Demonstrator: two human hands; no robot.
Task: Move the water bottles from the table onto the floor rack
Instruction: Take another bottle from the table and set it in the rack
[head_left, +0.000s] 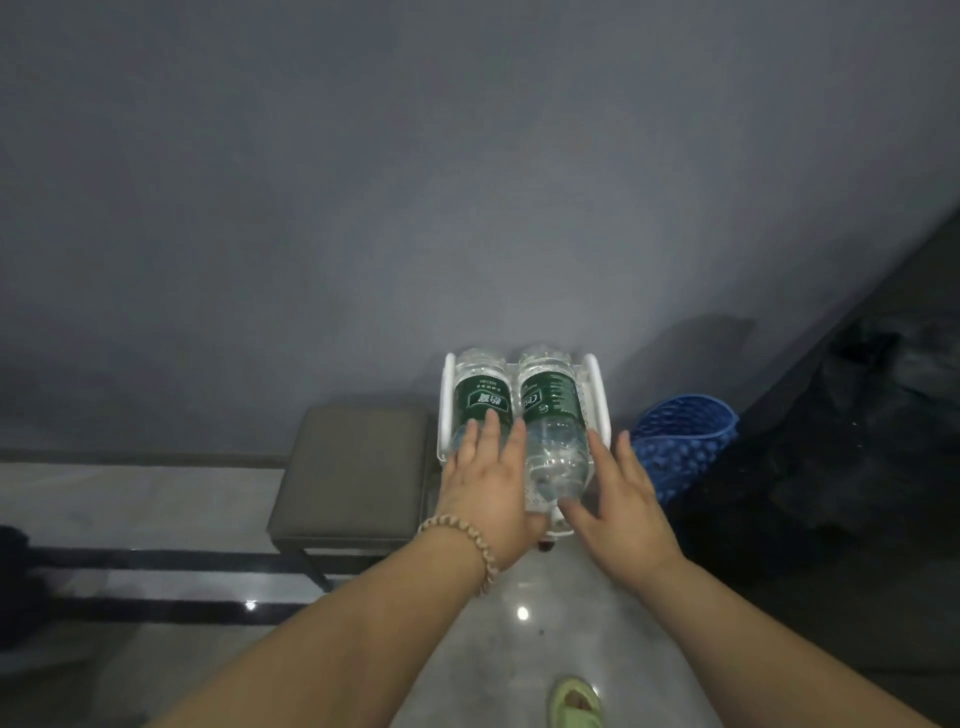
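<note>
Both hands spread flat, no grip closed: the left hand (491, 480) rests on the left bottle (479, 397), the right hand (621, 501) sits just beside the right bottle (553, 421). Two green-labelled bottles lie side by side in the white rack (597, 395) on the floor (524, 639), between a grey stool (353, 467) and a blue basket (680, 441).

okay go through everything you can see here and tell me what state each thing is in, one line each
left bottle: lying on its side in the rack, left hand on it
right bottle: lying in the rack beside it, sticking out toward the person
white rack: on the floor by the wall, holding both bottles
left hand: open, flat on the bottles
right hand: open, at the right bottle's near end
</note>
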